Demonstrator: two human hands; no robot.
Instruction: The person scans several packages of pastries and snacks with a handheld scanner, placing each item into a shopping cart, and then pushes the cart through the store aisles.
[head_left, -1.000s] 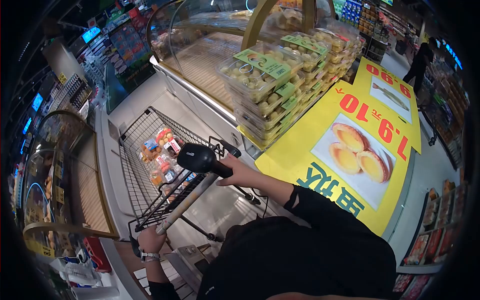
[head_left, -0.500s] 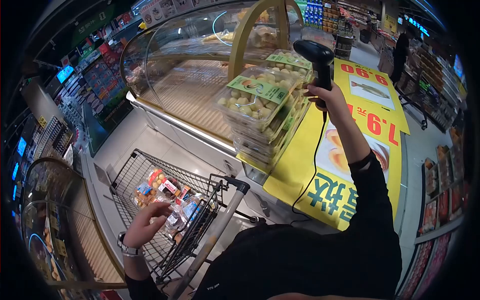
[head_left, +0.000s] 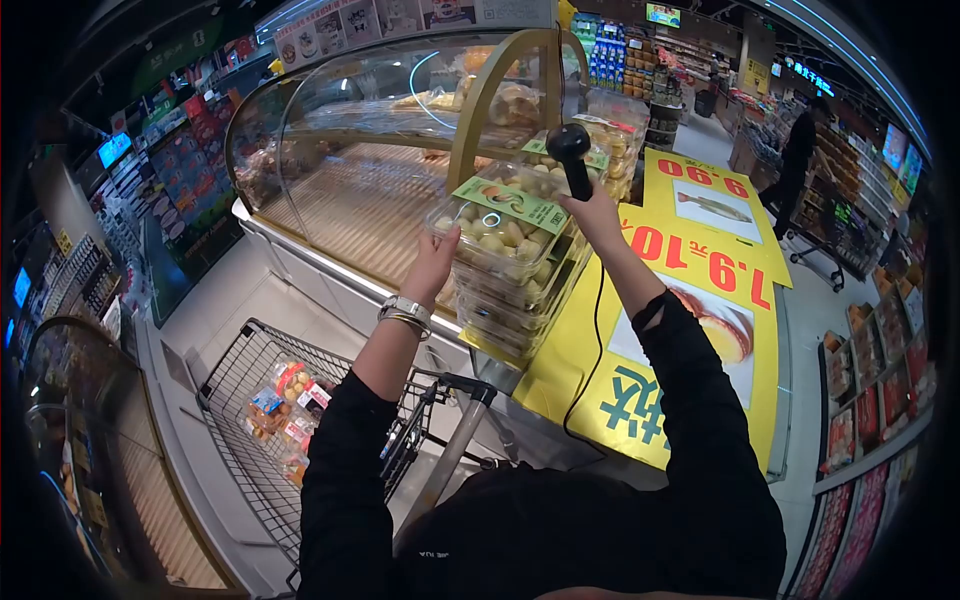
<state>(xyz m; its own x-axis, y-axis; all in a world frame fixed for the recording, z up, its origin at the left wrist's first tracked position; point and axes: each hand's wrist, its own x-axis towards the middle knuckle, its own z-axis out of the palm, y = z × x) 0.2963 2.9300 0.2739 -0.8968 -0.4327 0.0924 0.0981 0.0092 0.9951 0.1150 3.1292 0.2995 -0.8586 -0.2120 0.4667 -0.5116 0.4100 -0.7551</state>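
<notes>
Clear plastic boxes of round pale green items stand stacked at the corner of a counter. The top box (head_left: pixel 500 232) has a green label, with a small bright spot on it. My left hand (head_left: pixel 433 262) grips the near left edge of this box, thumb on top. In my right hand (head_left: pixel 592 208) is a black handheld scanner (head_left: pixel 569 150), upright beside the box's right side, its head above the stack. A black cable (head_left: pixel 600 330) hangs from it across the yellow sheet.
A wire shopping cart (head_left: pixel 235 400) with packaged food stands at lower left. Behind the stack is a curved glass display case (head_left: pixel 350 150). Yellow price sheets (head_left: pixel 625 300) cover the counter at right. A person in dark clothes (head_left: pixel 798 165) is in the far right aisle.
My left hand has moved up from above the cart to the top box. My right hand has moved left with the scanner, closer to the box.
</notes>
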